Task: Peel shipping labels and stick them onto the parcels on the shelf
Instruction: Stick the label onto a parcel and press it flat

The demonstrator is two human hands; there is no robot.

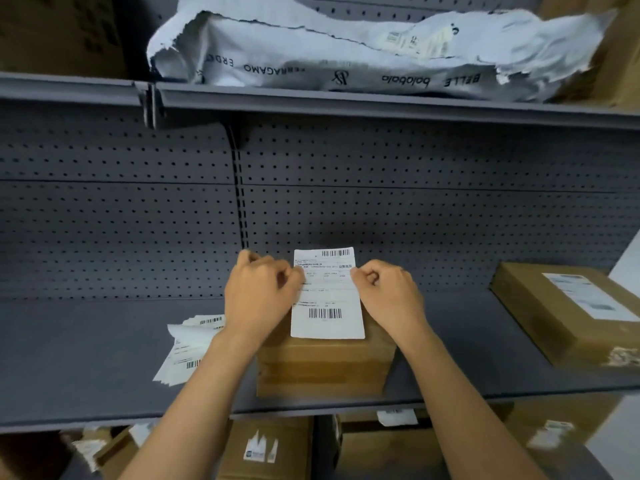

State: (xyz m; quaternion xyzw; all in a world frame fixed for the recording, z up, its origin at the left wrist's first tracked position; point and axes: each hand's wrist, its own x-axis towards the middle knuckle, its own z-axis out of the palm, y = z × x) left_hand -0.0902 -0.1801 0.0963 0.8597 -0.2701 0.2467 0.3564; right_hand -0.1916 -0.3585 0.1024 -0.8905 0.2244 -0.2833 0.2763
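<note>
A white shipping label (327,296) with barcodes is held upright above a brown cardboard parcel (322,367) on the grey shelf (86,341). My left hand (259,289) pinches the label's left edge. My right hand (388,289) pinches its right edge. The label's lower end hangs over the parcel's top. A loose stack of more labels (188,348) lies on the shelf to the left of the parcel, partly hidden by my left forearm.
A second brown parcel (561,313) with a label on it sits at the shelf's right end. A torn grey mailer bag (363,50) lies on the shelf above. More cardboard boxes (266,448) stand on the level below. Perforated back panel behind.
</note>
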